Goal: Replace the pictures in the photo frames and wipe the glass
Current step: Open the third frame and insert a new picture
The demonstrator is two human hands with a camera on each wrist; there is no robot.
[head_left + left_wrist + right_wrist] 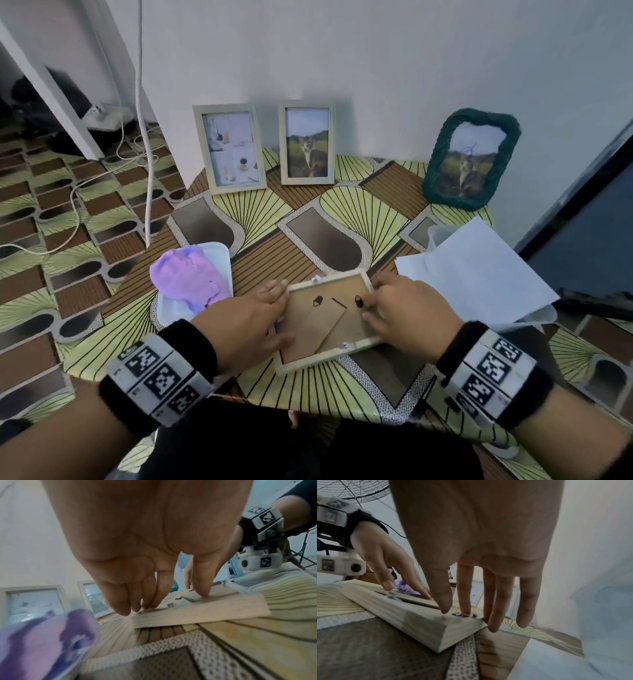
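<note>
A pale wooden photo frame (308, 365) lies face down near the table's front edge, its brown backing board (346, 329) facing up. My left hand (274, 311) rests on the frame's left side with straight fingers. In the left wrist view this hand (163, 588) has its fingertips on the frame (205, 609) rim and its thumb pressing the backing. My right hand (380, 301) lies on the right side. In the right wrist view the right hand (464, 601) has straight fingers, the index tip touching a small metal tab (459, 614) on the frame (423, 626).
Two pale frames (230, 149) (307, 142) and a green woven frame (471, 159) stand against the wall at the back. A purple cloth (188, 277) lies in a white tray (219, 253) left of my hands. White paper sheets (479, 274) lie to the right. Cables (144, 137) trail over the floor on the left.
</note>
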